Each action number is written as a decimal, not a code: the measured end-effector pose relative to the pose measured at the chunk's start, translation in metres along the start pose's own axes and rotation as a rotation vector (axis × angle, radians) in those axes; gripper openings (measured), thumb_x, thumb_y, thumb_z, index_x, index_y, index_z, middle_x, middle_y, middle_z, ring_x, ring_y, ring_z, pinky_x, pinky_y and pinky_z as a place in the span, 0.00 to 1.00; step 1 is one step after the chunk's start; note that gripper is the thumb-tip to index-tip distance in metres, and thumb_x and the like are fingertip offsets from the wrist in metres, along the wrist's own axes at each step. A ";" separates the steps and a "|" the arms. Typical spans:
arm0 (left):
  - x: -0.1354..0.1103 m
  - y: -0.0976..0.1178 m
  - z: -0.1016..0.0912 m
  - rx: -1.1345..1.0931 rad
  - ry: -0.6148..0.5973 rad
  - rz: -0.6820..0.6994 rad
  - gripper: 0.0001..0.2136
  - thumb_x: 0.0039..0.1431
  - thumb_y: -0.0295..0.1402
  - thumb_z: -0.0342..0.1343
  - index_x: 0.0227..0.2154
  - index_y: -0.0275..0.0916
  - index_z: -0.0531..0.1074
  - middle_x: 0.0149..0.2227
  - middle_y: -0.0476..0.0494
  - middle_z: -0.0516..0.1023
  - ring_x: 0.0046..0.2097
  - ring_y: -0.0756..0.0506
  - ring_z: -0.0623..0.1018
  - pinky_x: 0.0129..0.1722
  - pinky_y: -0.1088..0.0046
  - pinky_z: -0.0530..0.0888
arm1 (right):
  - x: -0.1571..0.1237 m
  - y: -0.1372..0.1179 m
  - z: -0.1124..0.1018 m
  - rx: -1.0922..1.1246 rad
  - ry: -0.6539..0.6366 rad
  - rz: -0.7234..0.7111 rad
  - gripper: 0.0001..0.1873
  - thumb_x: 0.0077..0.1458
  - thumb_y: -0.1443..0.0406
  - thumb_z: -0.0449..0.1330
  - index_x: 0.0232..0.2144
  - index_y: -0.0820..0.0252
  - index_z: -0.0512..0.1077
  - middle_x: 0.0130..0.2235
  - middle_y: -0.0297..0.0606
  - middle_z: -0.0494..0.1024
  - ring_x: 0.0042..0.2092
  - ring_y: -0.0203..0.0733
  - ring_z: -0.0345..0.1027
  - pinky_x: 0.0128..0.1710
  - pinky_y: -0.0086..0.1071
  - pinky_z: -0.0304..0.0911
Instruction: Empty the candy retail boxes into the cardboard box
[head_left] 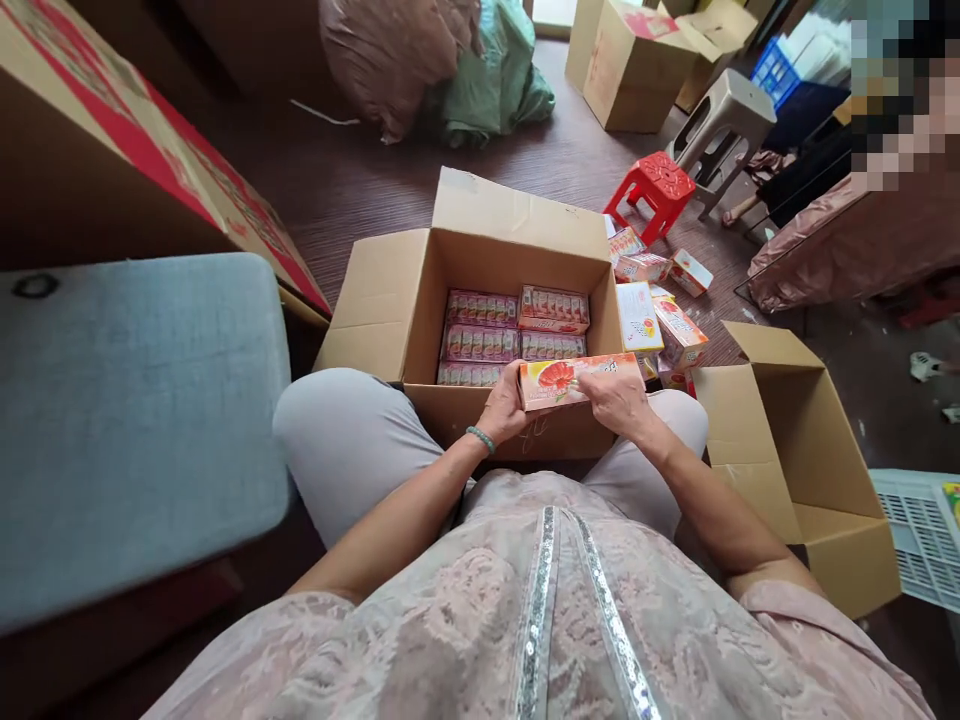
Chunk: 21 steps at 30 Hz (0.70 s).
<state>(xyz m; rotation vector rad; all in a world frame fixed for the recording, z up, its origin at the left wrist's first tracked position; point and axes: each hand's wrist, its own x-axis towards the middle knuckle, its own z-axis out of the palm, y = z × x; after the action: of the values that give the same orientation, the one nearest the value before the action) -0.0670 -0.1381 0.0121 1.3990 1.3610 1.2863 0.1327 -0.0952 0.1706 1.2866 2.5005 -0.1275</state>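
Note:
I sit with an open cardboard box between my knees. Both hands hold one orange product carton with a red flower print, level over the box's near wall. My left hand, with a green bead bracelet at the wrist, grips its left end. My right hand is closed on its right end. Inside the box lie rows of similar pink and red cartons, packed flat.
Loose cartons are piled on the floor right of the box. A second open cardboard box stands at my right. A grey cushion is at my left. A red stool, a grey stool, more boxes and sacks stand beyond.

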 end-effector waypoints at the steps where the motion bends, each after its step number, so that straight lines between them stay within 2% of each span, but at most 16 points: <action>1: 0.002 -0.004 0.001 -0.011 -0.002 0.029 0.41 0.39 0.40 0.76 0.57 0.44 0.62 0.46 0.41 0.76 0.41 0.38 0.79 0.44 0.57 0.78 | 0.003 -0.006 -0.007 -0.046 -0.038 -0.028 0.18 0.71 0.68 0.47 0.49 0.59 0.76 0.44 0.45 0.82 0.43 0.45 0.73 0.35 0.34 0.50; 5: 0.003 -0.011 0.005 -0.026 0.005 0.112 0.41 0.41 0.38 0.74 0.58 0.44 0.62 0.47 0.40 0.75 0.42 0.39 0.78 0.45 0.57 0.78 | 0.012 -0.028 -0.025 -0.180 -0.121 -0.119 0.20 0.68 0.71 0.46 0.54 0.58 0.73 0.48 0.47 0.81 0.46 0.47 0.74 0.37 0.34 0.53; 9: -0.001 -0.013 0.008 0.060 -0.018 0.166 0.36 0.49 0.37 0.68 0.60 0.43 0.59 0.50 0.40 0.72 0.49 0.39 0.77 0.52 0.56 0.76 | 0.015 -0.041 -0.032 -0.258 -0.171 -0.125 0.22 0.69 0.72 0.44 0.55 0.59 0.72 0.49 0.49 0.80 0.46 0.50 0.75 0.39 0.35 0.58; 11: -0.001 -0.014 0.008 0.093 -0.015 0.159 0.36 0.49 0.34 0.67 0.60 0.43 0.58 0.51 0.40 0.72 0.50 0.40 0.76 0.54 0.57 0.75 | 0.015 -0.043 -0.034 -0.274 -0.188 -0.119 0.22 0.69 0.72 0.43 0.55 0.60 0.73 0.49 0.51 0.80 0.47 0.51 0.75 0.41 0.35 0.60; 16: 0.001 -0.013 0.004 0.132 -0.070 0.146 0.37 0.48 0.28 0.64 0.61 0.42 0.56 0.53 0.38 0.72 0.52 0.39 0.76 0.57 0.58 0.74 | 0.017 -0.031 -0.031 -0.271 -0.197 -0.115 0.21 0.69 0.72 0.45 0.55 0.59 0.73 0.48 0.51 0.81 0.47 0.50 0.76 0.43 0.35 0.61; 21: 0.004 -0.007 -0.002 0.157 -0.098 0.162 0.36 0.48 0.27 0.64 0.60 0.41 0.56 0.52 0.38 0.72 0.53 0.39 0.76 0.56 0.59 0.75 | 0.015 0.002 -0.021 -0.301 -0.206 -0.067 0.19 0.70 0.70 0.45 0.53 0.60 0.74 0.47 0.51 0.81 0.48 0.51 0.76 0.41 0.34 0.59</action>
<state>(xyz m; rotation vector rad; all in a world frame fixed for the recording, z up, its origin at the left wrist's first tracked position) -0.0705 -0.1337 0.0058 1.6868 1.3277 1.2165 0.1209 -0.0780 0.1862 1.0143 2.2823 0.0941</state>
